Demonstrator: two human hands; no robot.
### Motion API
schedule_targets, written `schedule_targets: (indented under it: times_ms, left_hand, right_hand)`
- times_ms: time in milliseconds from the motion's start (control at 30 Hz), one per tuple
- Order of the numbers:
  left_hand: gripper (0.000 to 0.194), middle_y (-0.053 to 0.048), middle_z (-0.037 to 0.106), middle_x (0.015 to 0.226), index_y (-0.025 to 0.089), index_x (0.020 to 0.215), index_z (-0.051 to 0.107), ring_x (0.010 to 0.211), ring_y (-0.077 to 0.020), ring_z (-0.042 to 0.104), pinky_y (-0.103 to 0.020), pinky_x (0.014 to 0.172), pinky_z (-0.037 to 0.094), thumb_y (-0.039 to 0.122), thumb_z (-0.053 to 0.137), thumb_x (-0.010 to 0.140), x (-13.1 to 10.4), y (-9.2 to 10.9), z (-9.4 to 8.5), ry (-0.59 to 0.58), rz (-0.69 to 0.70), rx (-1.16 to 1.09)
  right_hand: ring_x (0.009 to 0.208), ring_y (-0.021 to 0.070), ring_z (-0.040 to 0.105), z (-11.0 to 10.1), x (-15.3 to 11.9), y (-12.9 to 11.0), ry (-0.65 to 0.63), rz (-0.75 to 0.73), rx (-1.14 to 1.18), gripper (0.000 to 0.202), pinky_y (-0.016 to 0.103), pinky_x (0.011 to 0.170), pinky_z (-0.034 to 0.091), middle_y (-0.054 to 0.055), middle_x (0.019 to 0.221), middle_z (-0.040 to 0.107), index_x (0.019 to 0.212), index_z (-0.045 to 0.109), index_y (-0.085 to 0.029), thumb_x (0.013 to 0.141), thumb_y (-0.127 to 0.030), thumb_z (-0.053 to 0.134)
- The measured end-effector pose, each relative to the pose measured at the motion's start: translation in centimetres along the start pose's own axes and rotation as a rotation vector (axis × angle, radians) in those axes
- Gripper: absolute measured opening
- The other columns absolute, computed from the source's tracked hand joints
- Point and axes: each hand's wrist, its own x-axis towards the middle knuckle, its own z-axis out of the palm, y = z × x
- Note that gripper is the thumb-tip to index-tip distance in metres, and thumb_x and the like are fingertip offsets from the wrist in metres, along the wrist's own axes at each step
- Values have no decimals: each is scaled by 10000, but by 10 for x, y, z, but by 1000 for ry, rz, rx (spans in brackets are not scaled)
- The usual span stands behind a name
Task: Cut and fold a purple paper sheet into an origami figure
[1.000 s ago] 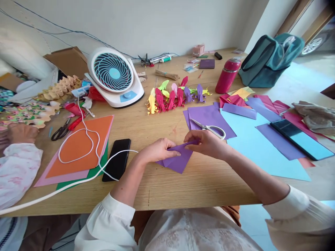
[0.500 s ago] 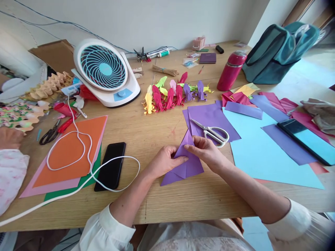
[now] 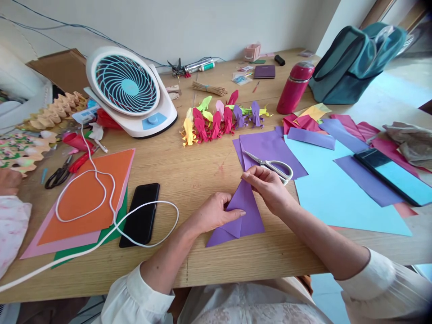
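Observation:
A folded purple paper [image 3: 248, 211] with a pointed top lies near the table's front edge. My left hand [image 3: 216, 211] grips its left side, thumb on top and fingers behind. At the upper tip, my right hand [image 3: 266, 184] has thumb and index finger pinched together on the paper. White-handled scissors [image 3: 281, 168] lie just beyond my right hand, on flat purple sheets [image 3: 275, 146]. Folded paper figures in red, yellow, green, pink and purple [image 3: 216, 123] stand grouped farther back.
Left are a fan [image 3: 126, 87], orange paper [image 3: 87, 198], a white cable [image 3: 168, 203], a black phone [image 3: 140, 216] and another person's hand [image 3: 10, 180]. Right are light blue paper [image 3: 340, 193], another phone [image 3: 391, 175], a red bottle [image 3: 295, 87] and a teal bag [image 3: 351, 67].
My right hand has moved up from the middle of the folded paper to its tip. The paper's upper part now looks flatter and more exposed. The view has shifted slightly.

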Motion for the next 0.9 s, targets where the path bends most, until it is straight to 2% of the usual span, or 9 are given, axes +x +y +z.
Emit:
schedule_targets:
  times_ms: [100, 200, 267, 367, 533, 667, 900]
  left_hand:
    - [372, 32, 521, 679, 148, 770, 597, 606, -104, 461, -220, 555, 357, 508, 680, 810, -1, 3, -3, -32, 22, -62]
    - [485, 31, 496, 655, 153, 729, 568, 597, -99, 435, -226, 564, 352, 613, 565, 882, -4, 7, -9, -27, 74, -141]
    - [523, 16, 536, 676, 154, 733, 575, 623, -111, 475, -240, 606, 387, 631, 480, 927, -6, 8, -12, -8, 88, -198]
    - [514, -5, 594, 723, 153, 788, 612, 662, -131, 530, -258, 656, 422, 613, 451, 951, -7, 8, -17, -13, 87, -256]
    - [441, 25, 504, 672, 150, 697, 574, 636, -105, 460, -233, 617, 365, 534, 566, 915, -5, 5, -22, -69, 147, -133]
    - [423, 49, 382, 610, 154, 600, 506, 592, -83, 366, -226, 571, 293, 439, 608, 896, -3, 4, -23, -60, 149, -30]
    - [326, 46, 478, 609, 143, 693, 619, 577, -78, 415, -218, 563, 324, 428, 677, 841, -3, 1, -20, -67, 84, -43]
  right_hand:
    - [547, 78, 344, -4, 1, 1, 5, -19, 12, 405, 240, 505, 298, -49, 635, 473, 701, 579, -198, 724, -551, 776]
    - [557, 82, 372, -8, 3, 0, 41, -39, 35, 393, 237, 516, 333, -45, 652, 480, 710, 578, -206, 731, -547, 772]
    - [552, 83, 367, -11, 4, -1, 79, -48, 40, 392, 238, 511, 333, -46, 650, 464, 707, 565, -212, 728, -543, 776]
    - [543, 85, 353, -15, 6, -2, 115, -68, 32, 381, 246, 503, 324, -45, 650, 447, 703, 558, -220, 733, -531, 776]
    - [538, 83, 339, -17, 7, -3, 146, -82, 41, 353, 254, 489, 291, -44, 639, 430, 710, 587, -221, 735, -509, 790]
    - [531, 93, 353, -17, 6, -6, 164, -63, 26, 357, 262, 472, 284, -42, 622, 429, 731, 593, -229, 737, -532, 780]
    - [520, 86, 363, -18, 4, -7, 167, -70, 54, 350, 251, 463, 297, -48, 634, 459, 754, 584, -233, 760, -527, 773]
